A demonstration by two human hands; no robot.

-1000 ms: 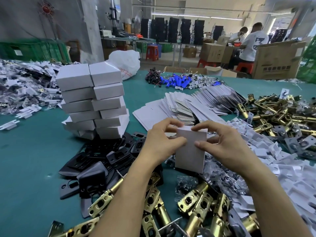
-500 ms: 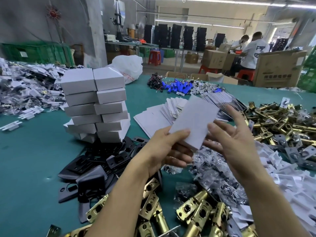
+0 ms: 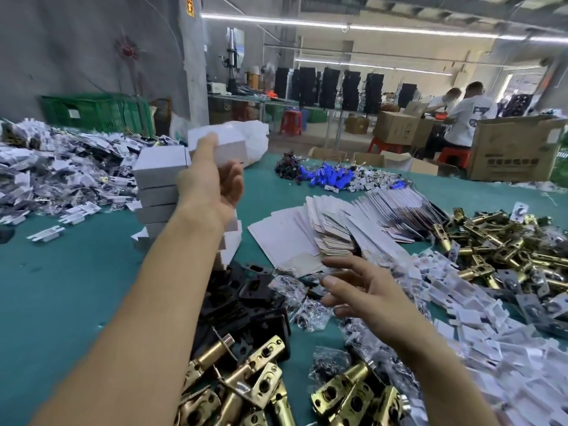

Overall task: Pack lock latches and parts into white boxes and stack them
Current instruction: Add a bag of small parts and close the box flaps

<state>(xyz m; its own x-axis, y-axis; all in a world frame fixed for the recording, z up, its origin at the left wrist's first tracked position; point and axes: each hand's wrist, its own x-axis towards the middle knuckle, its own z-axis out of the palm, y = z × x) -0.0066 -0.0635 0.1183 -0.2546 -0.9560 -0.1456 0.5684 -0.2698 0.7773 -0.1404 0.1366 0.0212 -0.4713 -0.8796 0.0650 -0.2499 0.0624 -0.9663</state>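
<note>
My left hand (image 3: pixel 212 182) holds a closed white box (image 3: pixel 229 144) up in the air, level with the top of the stack of white boxes (image 3: pixel 159 179) at the left, my thumb lying along the box's near face. Nearer and to the right, my right hand (image 3: pixel 362 290) hovers with spread fingers and holds nothing. It is above small clear bags of screws (image 3: pixel 307 305). Brass lock latches (image 3: pixel 252 379) lie in a heap at the bottom of the view, next to black plates (image 3: pixel 258 302).
Flat white box blanks (image 3: pixel 295 238) fan out across the green table (image 3: pixel 61 287). More brass latches (image 3: pixel 498 244) and white plastic parts (image 3: pixel 467 305) cover the right side. Bagged parts (image 3: pixel 55 170) pile up at far left. Blue pieces (image 3: pixel 329 176) lie at the back.
The left hand carried the white box up and left toward the stack. The right hand let go of it and dropped toward the bags. The camera tilted up.
</note>
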